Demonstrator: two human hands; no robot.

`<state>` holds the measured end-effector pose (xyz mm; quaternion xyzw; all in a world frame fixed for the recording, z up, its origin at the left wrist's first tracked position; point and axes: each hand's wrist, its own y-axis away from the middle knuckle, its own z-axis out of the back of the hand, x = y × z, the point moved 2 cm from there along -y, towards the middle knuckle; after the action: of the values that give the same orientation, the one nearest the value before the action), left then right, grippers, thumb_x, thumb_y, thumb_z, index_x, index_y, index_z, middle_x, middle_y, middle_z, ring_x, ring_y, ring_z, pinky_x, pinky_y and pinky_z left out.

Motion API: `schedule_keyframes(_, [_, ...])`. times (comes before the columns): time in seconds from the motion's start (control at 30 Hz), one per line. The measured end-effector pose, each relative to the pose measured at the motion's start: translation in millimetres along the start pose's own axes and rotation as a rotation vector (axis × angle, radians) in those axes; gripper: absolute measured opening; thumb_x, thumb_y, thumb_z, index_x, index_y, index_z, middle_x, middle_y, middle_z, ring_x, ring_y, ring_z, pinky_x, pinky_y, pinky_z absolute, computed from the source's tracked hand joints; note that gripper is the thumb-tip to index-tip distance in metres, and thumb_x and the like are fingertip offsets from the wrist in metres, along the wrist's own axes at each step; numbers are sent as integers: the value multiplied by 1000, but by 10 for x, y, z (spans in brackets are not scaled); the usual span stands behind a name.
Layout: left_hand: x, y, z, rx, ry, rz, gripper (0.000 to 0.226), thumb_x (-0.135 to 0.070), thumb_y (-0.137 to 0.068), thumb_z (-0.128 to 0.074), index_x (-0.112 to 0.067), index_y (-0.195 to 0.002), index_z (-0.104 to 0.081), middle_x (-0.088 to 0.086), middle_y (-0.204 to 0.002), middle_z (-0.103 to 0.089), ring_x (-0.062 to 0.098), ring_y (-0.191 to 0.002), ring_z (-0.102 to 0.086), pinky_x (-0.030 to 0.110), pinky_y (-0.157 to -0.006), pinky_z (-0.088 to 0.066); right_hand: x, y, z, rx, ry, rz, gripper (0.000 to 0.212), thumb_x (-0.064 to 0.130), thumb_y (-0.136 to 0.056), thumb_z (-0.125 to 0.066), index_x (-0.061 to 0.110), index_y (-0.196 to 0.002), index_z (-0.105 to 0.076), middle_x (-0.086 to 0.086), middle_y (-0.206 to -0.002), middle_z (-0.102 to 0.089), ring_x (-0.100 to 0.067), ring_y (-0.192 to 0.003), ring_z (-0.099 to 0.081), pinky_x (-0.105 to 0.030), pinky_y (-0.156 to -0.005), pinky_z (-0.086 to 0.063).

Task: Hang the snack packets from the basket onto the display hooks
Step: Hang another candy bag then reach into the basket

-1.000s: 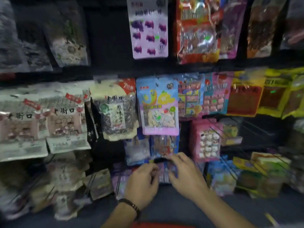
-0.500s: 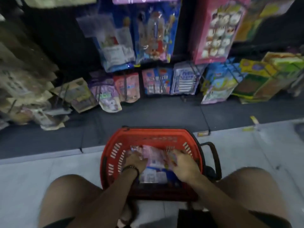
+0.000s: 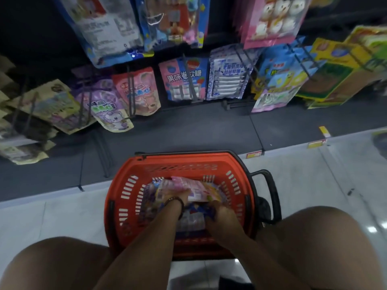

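Observation:
A red plastic basket (image 3: pixel 129 185) stands on the floor between my knees, holding several snack packets. Both hands are down inside it. My left hand (image 3: pixel 181 195), with a dark band on the wrist, holds a pink and yellow packet (image 3: pixel 196 188) lying on top of the pile. My right hand (image 3: pixel 219 212) reaches lower and grips a blue packet (image 3: pixel 199 209); its fingers are partly hidden among the packets. Above the basket, display hooks (image 3: pixel 130 91) on the bottom row of the rack carry hanging packets.
The rack's low row holds a purple packet (image 3: pixel 109 107), a pink packet (image 3: pixel 140 91), a blue-pink candy packet (image 3: pixel 183 80) and a white-blue packet (image 3: pixel 227 76). A dark base shelf (image 3: pixel 188 132) runs under them. The basket's black handle (image 3: pixel 270 195) sticks out right. My bare knees flank the basket on pale tile.
One second ago both hands were up at the low hooks. The view then dropped to the basket, and both hands now dig among the packets, the right one deeper than half a second ago.

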<state>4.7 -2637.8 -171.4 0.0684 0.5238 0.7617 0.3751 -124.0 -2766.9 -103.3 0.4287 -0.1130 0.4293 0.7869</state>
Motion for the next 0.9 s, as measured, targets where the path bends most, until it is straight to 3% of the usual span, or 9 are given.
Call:
schedule_keyframes(0.13, [77, -36, -119, 86, 284, 52, 27, -18, -97, -70, 0, -117, -64, 16, -90, -69, 29, -69, -69, 44, -58, -63, -26, -63, 38, -22, -91, -54, 41, 28, -91, -71, 28, -132, -71, 2, -122, -78, -23, -116, -73, -25, -98, -53])
schedule_keyframes(0.23, [126, 226, -58, 57, 548, 19, 28, 2, -99, -62, -2, -127, -62, 21, -114, -68, 31, -84, -68, 34, -40, -57, -15, -50, 88, 14, -151, -66, 41, 27, -93, -71, 29, -134, -72, 1, -124, -78, -24, -115, -73, -30, -100, -56])
schedule_keyframes(0.33, [280, 549, 62, 42, 720, -5, 32, 4, -93, -70, -1, -125, -68, 19, -115, -73, 35, -93, -74, 39, -56, -64, 0, -3, 95, 12, -177, -138, 30, 24, -94, -71, 27, -123, -78, 7, -122, -76, -19, -117, -70, -23, -99, -50])
schedule_keyframes(0.4, [404, 790, 132, 82, 900, -28, 34, 9, -91, -71, 0, -124, -68, 21, -115, -75, 39, -102, -74, 45, -62, -67, -2, 36, 95, -27, -314, -228, 25, 30, -91, -74, 22, -114, -81, 5, -114, -79, -22, -111, -73, -30, -95, -57])
schedule_keyframes(0.5, [548, 1205, 242, 138, 1061, -102, 42, 15, -88, -71, 1, -127, -67, 22, -120, -75, 40, -107, -72, 50, -68, -66, 69, 227, 164, 10, -725, -417, 20, 34, -97, -73, 15, -100, -76, -3, -84, -78, -25, -82, -73, -33, -65, -56])
schedule_keyframes(0.6, [643, 1558, 361, 205, 1143, -242, 55, 21, -84, -70, -5, -132, -64, 21, -125, -75, 43, -117, -71, 63, -97, -57, 88, 404, 266, 56, -941, -446, 30, 39, -96, -75, 13, -110, -73, -10, -96, -80, -29, -94, -76, -36, -72, -58])
schedule_keyframes(0.77, [652, 2029, 416, 299, 1186, -498, 71, 25, -77, -71, -3, -141, -60, 21, -136, -69, 42, -128, -66, 66, -111, -47, 296, 699, 452, 175, -1154, -303, 39, 46, -97, -70, 16, -122, -73, -8, -111, -81, -30, -106, -75, -39, -83, -57])
schedule_keyframes(0.83, [619, 2253, 406, 344, 1162, -561, 69, 24, -76, -72, -3, -139, -62, 21, -136, -70, 41, -127, -66, 65, -109, -49, 462, 801, 580, 162, -1235, -178, 36, 38, -98, -71, 13, -123, -74, -11, -113, -81, -33, -101, -75, -38, -82, -56])
schedule_keyframes(0.9, [586, 2449, 450, 403, 1124, -593, 68, 19, -75, -76, -5, -138, -63, 20, -135, -70, 41, -125, -68, 63, -105, -53, 602, 881, 737, 94, -1302, -31, 35, 25, -98, -72, 8, -129, -71, -18, -119, -79, -39, -106, -75, -50, -91, -53])
